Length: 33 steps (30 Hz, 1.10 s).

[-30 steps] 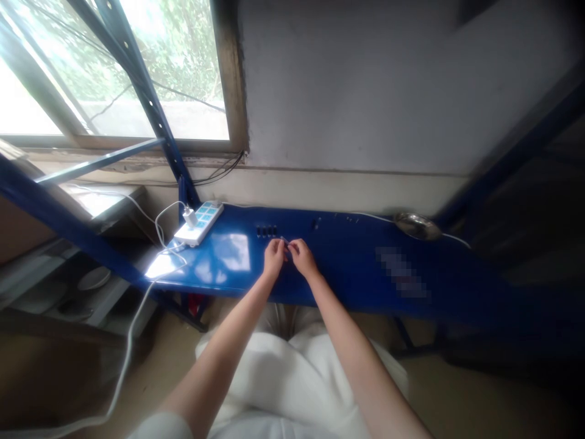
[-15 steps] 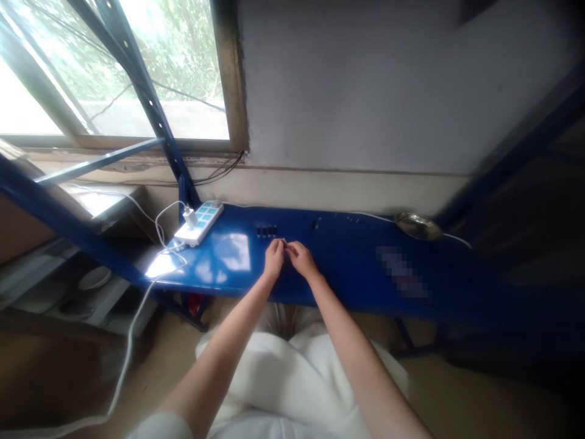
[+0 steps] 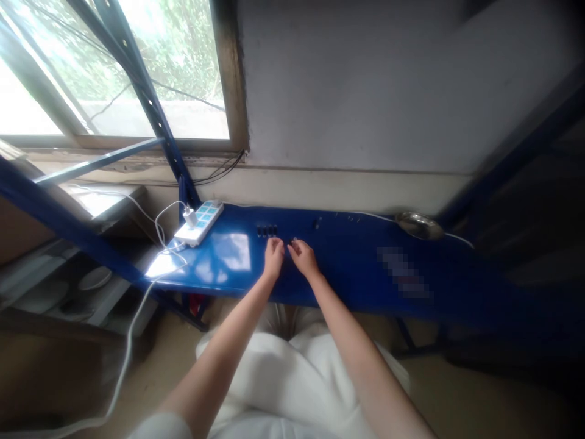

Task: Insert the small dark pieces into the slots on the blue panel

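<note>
My left hand (image 3: 274, 259) is held low over the blue table (image 3: 347, 268), its fingers pinched together; whatever is in them is too small to make out. Just to its right, with a narrow gap between, my right hand (image 3: 303, 259) has thumb and fingers closed around a small pale piece (image 3: 295, 239) whose kind does not show. Beyond my left fingertips several small dark cylinder-like pieces (image 3: 267, 231) stand in a row. Farther back on the right lies another small dark piece with a light end (image 3: 317, 224).
A white power strip (image 3: 200, 223) with a plug and cable sits at the table's left end. Tiny bits (image 3: 351, 218) are scattered near the back edge. A shiny metal bowl (image 3: 418, 225) stands at the back right. A blue metal post (image 3: 150, 97) rises by the window.
My hands were together at the fingertips and have come apart. The right fingers have drawn slightly right, and a small pale piece now shows at them.
</note>
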### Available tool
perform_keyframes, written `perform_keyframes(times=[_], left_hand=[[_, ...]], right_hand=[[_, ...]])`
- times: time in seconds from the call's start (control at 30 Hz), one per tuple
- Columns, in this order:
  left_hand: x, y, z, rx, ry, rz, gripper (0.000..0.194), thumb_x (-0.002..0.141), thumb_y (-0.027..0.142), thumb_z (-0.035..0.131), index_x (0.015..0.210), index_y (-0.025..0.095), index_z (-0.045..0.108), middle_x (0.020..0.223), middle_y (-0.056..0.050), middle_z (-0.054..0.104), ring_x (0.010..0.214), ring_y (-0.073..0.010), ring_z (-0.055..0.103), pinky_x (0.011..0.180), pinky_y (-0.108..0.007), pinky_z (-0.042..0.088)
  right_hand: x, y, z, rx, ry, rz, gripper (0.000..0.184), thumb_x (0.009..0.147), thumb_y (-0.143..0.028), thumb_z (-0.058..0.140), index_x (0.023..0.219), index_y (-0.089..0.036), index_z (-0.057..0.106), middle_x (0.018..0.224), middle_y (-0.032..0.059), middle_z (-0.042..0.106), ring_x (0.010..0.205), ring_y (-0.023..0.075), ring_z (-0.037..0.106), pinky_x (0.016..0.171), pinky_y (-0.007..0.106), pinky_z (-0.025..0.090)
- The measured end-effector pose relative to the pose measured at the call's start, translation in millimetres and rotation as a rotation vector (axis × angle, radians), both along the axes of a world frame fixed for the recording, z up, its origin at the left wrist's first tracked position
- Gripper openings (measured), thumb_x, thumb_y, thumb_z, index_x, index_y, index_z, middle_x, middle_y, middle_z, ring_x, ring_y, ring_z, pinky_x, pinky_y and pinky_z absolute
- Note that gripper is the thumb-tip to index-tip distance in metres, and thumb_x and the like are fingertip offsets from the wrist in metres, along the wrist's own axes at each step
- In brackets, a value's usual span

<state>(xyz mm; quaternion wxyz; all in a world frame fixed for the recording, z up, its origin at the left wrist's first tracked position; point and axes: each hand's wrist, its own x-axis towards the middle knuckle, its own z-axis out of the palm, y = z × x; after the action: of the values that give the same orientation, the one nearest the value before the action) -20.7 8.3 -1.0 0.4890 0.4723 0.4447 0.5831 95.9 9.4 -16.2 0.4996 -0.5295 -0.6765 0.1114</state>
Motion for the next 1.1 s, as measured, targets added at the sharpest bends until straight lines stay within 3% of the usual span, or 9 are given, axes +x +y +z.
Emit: perform_keyframes(times=[0.17, 0.43, 0.63, 1.1], left_hand=[[0.5, -1.9, 5.3, 0.008, 0.004, -0.002, 0.017, 0.081, 0.035, 0.048, 0.08, 0.018, 0.046, 0.056, 0.006, 0.044, 0.038, -0.0038, 0.035, 0.037, -0.015, 0.027], [0.1, -3.3, 7.0, -0.008, 0.033, -0.026, 0.017, 0.08, 0.035, 0.048, 0.08, 0.018, 0.046, 0.057, 0.005, 0.046, 0.039, -0.0037, 0.037, 0.038, -0.015, 0.029], [-0.3, -2.0, 3.5, -0.004, 0.048, -0.04, 0.018, 0.08, 0.036, 0.048, 0.081, 0.018, 0.048, 0.058, 0.005, 0.047, 0.04, -0.0038, 0.038, 0.039, -0.015, 0.029], [0.6, -2.6, 7.4, -0.022, 0.036, -0.054, 0.018, 0.08, 0.036, 0.049, 0.08, 0.017, 0.048, 0.058, 0.004, 0.048, 0.04, -0.004, 0.038, 0.039, -0.015, 0.029]], right_hand=[[11.2, 11.4, 3.5, -0.082, 0.225, -0.2, 0.029, 0.076, -0.042, 0.051, 0.082, -0.015, 0.058, 0.076, 0.0095, 0.066, 0.069, 0.0183, 0.061, 0.068, 0.03, 0.048], [59.9, 49.1, 12.5, -0.265, 0.083, -0.399, 0.018, 0.071, -0.03, 0.054, 0.079, -0.015, 0.061, 0.074, 0.0072, 0.067, 0.068, 0.017, 0.06, 0.067, 0.026, 0.045], [78.2, 66.3, 10.2, -0.37, -0.046, -0.433, 0.015, 0.071, -0.027, 0.056, 0.074, -0.015, 0.063, 0.074, 0.0067, 0.066, 0.069, 0.017, 0.06, 0.063, 0.025, 0.043], [76.5, 80.9, 5.3, -0.475, -0.119, -0.476, 0.013, 0.072, -0.028, 0.059, 0.076, -0.018, 0.068, 0.08, 0.0078, 0.069, 0.075, 0.0182, 0.063, 0.062, 0.025, 0.043]])
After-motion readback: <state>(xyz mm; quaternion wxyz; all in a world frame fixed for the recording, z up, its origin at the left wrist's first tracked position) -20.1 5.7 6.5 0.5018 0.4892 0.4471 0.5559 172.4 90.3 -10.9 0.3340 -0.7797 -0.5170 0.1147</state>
